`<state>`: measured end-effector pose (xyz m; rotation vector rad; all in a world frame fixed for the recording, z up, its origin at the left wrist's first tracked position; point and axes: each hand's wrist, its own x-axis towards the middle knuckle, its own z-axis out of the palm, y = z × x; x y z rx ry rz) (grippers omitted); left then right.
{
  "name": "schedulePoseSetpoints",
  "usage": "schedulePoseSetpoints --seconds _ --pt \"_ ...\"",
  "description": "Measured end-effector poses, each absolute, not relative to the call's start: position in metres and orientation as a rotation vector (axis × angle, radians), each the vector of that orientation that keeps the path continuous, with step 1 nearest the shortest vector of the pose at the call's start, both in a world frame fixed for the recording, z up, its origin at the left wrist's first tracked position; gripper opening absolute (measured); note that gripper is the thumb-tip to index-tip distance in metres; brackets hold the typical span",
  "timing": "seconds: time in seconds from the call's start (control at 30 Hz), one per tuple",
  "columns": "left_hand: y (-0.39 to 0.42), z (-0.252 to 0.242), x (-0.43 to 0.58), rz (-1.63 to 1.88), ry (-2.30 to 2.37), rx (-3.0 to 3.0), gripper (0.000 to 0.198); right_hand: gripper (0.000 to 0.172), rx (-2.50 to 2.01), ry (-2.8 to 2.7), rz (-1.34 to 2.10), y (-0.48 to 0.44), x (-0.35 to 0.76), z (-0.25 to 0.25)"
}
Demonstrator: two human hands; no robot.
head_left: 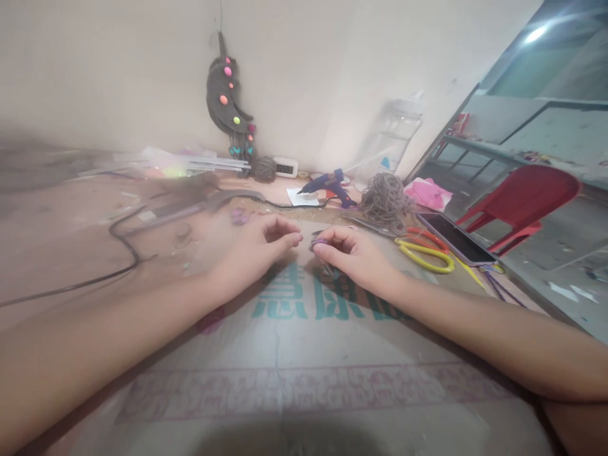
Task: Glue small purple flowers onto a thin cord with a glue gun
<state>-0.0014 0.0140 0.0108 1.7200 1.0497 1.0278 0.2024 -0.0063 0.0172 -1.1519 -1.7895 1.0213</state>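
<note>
Over the printed sheet (280, 345), my left hand (259, 250) is curled, thumb and fingertips close together. Whatever is between them, if anything, is too small to make out. A short gap away, my right hand (354, 253) pinches a small purple piece (319, 242), perhaps yarn; blur hides its exact shape. Beyond my left hand lies a small purple piece (239, 216). Scissors (427, 254) with yellow and orange handles lie to the right of my right hand, blades toward it.
A blue glue gun (327, 183), grey yarn tangle (387, 199) and clear bottle (396, 130) stand near the wall. The phone (456, 237) lies at the right edge. A black cable (126, 237) crosses the left. A decorated crescent (223, 95) hangs above; a red chair (527, 196) stands beyond.
</note>
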Motion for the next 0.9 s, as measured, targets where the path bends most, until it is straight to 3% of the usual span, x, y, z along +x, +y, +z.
schedulePoseSetpoints --seconds 0.4,0.9 --pt "0.0148 0.0051 0.0003 1.068 0.955 1.74 0.01 0.02 -1.161 -1.779 1.038 -0.0053 0.2013 0.0147" --pt "0.0135 0.0098 -0.0006 1.02 1.078 1.915 0.019 0.023 -1.082 -1.741 1.031 -0.0053 0.2022 0.0145"
